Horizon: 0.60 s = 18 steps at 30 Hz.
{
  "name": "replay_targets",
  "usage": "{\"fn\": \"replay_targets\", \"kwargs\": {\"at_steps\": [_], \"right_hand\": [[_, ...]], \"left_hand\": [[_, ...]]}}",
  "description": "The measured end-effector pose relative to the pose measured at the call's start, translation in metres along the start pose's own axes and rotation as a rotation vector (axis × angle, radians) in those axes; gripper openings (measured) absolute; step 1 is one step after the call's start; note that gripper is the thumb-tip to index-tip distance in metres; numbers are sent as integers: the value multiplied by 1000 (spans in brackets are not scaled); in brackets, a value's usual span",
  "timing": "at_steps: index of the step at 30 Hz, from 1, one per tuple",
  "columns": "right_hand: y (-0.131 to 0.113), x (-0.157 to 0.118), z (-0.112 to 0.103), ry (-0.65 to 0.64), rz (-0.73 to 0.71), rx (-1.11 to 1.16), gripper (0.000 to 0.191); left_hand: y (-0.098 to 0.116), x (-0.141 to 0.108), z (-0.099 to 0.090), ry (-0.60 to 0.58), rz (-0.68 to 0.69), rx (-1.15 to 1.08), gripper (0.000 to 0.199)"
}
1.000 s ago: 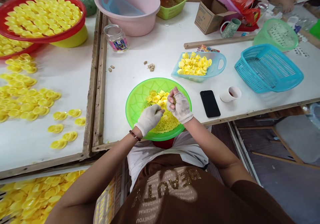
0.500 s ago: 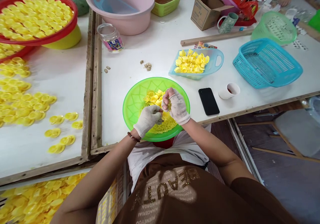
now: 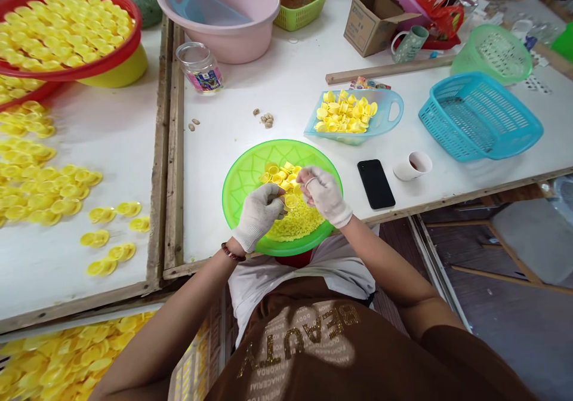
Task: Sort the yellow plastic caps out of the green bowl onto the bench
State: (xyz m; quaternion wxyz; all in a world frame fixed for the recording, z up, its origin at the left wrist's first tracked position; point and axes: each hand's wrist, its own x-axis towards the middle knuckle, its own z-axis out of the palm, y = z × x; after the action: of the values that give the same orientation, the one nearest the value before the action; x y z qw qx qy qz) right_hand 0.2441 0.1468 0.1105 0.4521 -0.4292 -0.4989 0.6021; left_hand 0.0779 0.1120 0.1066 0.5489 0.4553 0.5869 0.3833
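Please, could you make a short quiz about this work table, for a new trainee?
1. True or false: the black phone lies inside the green bowl.
2. On which wrist, left or right, is the beaded bracelet?
3. Which thing lies closest to the right of the black phone? A: white cup. B: glass jar. C: cardboard box.

Key: 1 false; 2 left; 3 A.

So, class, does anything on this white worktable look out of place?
Yes: small brown seeds or nuts lie scattered on the white table above the green bowl. They look odd beside all the yellow plastic pieces.
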Motion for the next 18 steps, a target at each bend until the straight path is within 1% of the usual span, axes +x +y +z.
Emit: {"fn": "replay_targets", "kwargs": {"at_steps": [3,5,6,8,10,12,15,18], "right_hand": [[6,-9,0,-101,-141,-409,18],[9,-12,4,-139,-227,-570,12],[11,-13,7,-147,-250,-615,11],[13,-12,10,-145,-272,-661,9],[14,-10,11,-152,-284,-673,7],[14,-9,8,-172,-269,-657,6],[8,-9,-1,-138,-224,-662,7],[0,-11,-8,-126,-284,-763,9]], "left_hand": [[0,-1,-5,85,54,-15,19],[-1,-1,-6,78,39,-96,20],[-1,-2,-7,53,21,-149,21],[-2,-4,-10,-11,-13,-244,23],[-4,-5,-14,-49,-32,-280,27],[-7,-6,-17,-38,-30,-252,32],[-10,-6,-20,3,-30,-234,39],[-11,-6,-19,8,-55,-326,45]]}}
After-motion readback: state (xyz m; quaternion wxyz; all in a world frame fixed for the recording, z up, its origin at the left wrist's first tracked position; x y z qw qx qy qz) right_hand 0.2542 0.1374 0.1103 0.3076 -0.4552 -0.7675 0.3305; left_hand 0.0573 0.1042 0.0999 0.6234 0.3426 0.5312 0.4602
